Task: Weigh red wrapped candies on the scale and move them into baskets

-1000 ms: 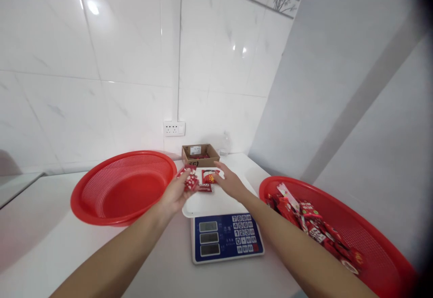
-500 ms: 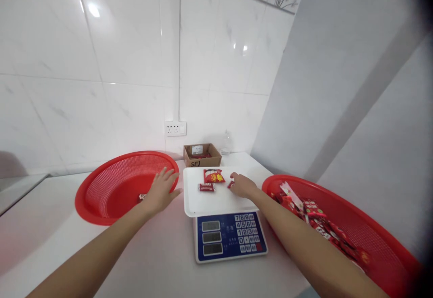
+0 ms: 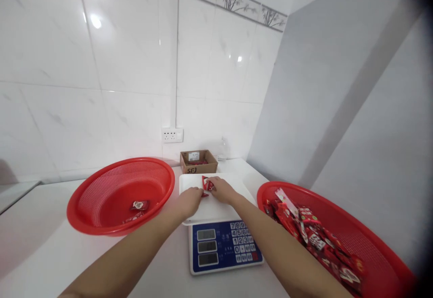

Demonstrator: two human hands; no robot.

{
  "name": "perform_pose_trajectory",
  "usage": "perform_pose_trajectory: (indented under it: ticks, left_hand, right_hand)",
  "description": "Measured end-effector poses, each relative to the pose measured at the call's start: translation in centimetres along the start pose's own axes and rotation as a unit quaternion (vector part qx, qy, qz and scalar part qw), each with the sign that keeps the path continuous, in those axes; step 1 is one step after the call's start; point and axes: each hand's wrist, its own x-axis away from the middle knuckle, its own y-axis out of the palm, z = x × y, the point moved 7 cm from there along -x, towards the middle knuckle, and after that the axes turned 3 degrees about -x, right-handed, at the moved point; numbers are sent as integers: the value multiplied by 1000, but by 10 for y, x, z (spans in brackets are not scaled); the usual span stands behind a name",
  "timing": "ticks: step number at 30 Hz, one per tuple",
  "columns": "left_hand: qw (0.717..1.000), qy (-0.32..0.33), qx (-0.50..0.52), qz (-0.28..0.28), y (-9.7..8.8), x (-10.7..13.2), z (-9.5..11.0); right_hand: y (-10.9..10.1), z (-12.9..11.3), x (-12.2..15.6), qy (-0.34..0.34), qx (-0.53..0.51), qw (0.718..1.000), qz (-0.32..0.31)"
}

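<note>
My right hand is closed over red snack packets on the white weighing tray; its fingers cover part of them. Beside it, at the tray's left side, my left hand is closed at the fingertips on a small red packet, only an edge of which shows. Under the tray is a digital scale with a blue keypad panel and three dark displays. To the left, a red plastic basket holds a few small red packets.
A larger red basket at the right holds a heap of red packets. Behind the tray stands an open cardboard box with red items inside, and a clear plastic object beside it. A tiled wall with a socket rises behind.
My left hand, spread beside the left basket before, has come right onto the tray and closed. My right hand has moved left to the red packets. The view has tilted up slightly.
</note>
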Motion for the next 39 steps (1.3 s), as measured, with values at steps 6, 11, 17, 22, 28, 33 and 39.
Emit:
perform_pose_trajectory:
  ticks: [6,11,17,22,28,33,39]
  left_hand:
    - [985,-64,153,39,-14,5,-2]
    - [948,-85,307,6,-4,12,18]
    - [925,-81,367,51,-20,27,16]
    - [941,-43,296,157,-78,43,13]
    - [956,-60,98,269,-166,82,22]
    - [971,-57,-84,215,-177,117,17]
    - [953,-55,-289,77,-134,136,-8]
  right_hand:
    - [-16,1,16,98,-187,976,50]
    - [-2,-33,23,124,-364,923,-11]
    - [14,-66,31,145,-504,850,-51]
    - [35,-98,16,123,-529,836,-82]
    - [53,-153,-11,77,-586,797,-123]
    - [55,-162,6,61,-495,856,-138]
    - [37,-120,65,36,-343,927,-150]
